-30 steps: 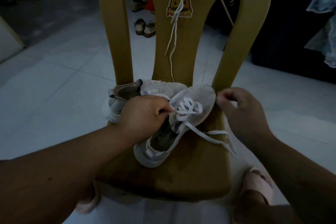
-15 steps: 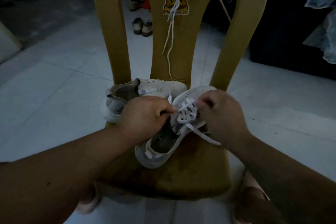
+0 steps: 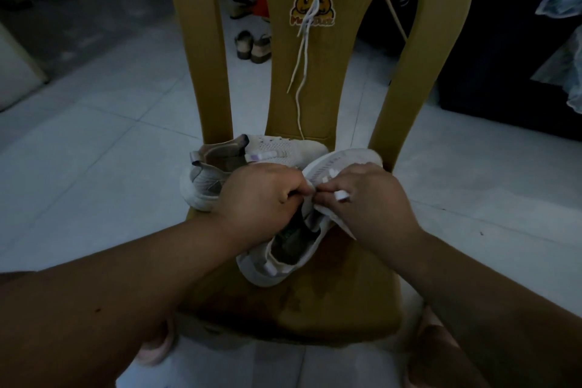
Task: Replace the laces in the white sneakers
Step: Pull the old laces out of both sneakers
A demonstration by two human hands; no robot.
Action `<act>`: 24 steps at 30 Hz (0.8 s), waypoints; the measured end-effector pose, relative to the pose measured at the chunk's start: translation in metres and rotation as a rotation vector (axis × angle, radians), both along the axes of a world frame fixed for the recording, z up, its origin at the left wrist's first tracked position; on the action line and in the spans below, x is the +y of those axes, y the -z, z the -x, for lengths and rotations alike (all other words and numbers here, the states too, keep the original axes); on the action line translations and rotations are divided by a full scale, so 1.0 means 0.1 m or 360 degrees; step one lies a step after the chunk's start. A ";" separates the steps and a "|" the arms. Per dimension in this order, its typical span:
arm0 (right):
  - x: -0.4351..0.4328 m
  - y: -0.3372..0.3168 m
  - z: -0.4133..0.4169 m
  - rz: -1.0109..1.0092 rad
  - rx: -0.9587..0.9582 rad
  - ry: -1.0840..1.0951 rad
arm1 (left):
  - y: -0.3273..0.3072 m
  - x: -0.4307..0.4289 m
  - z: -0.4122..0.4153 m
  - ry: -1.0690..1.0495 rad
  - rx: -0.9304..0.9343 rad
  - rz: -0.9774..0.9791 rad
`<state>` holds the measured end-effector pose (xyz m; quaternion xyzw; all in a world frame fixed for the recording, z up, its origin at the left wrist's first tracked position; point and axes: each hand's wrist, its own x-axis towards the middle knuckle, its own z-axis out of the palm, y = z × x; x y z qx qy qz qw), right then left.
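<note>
Two white sneakers lie on the seat of a yellow plastic chair (image 3: 346, 309). The near sneaker (image 3: 283, 258) points away from me, heel toward me, its lace area hidden under my hands. My left hand (image 3: 261, 198) grips its upper at the tongue side. My right hand (image 3: 368, 201) pinches the white lace (image 3: 341, 195) at the eyelets, a loop of it over my fingers. The other sneaker (image 3: 267, 151) lies behind, on its side, without a lace. A loose white lace (image 3: 302, 50) hangs down the chair back.
The chair stands on a pale tiled floor (image 3: 94, 151). Sandals (image 3: 252, 47) and other shoes sit on the floor behind the chair. My feet in pink slippers (image 3: 157, 353) are at the chair's front. Dark furniture (image 3: 504, 72) stands at the right.
My right hand came in from the sneaker's right side to the eyelets and took hold of the lace. The trailing lace end has been drawn in. The left hand kept its grip.
</note>
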<state>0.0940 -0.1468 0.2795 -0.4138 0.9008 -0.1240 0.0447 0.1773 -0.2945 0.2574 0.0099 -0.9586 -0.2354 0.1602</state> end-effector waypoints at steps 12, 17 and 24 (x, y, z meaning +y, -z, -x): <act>0.35 0.05 0.13 0.0620 -0.0153 0.0567 | 0.05 -0.14 -0.02 -0.0122 -0.0059 0.0000; 0.48 0.06 0.28 0.0306 -0.0446 0.0687 | 0.03 -0.13 -0.05 -0.0172 -0.0128 -0.0062; 0.15 0.05 0.03 0.0065 -0.0189 0.0015 | 0.03 -0.07 0.02 -0.0108 -0.0157 -0.0037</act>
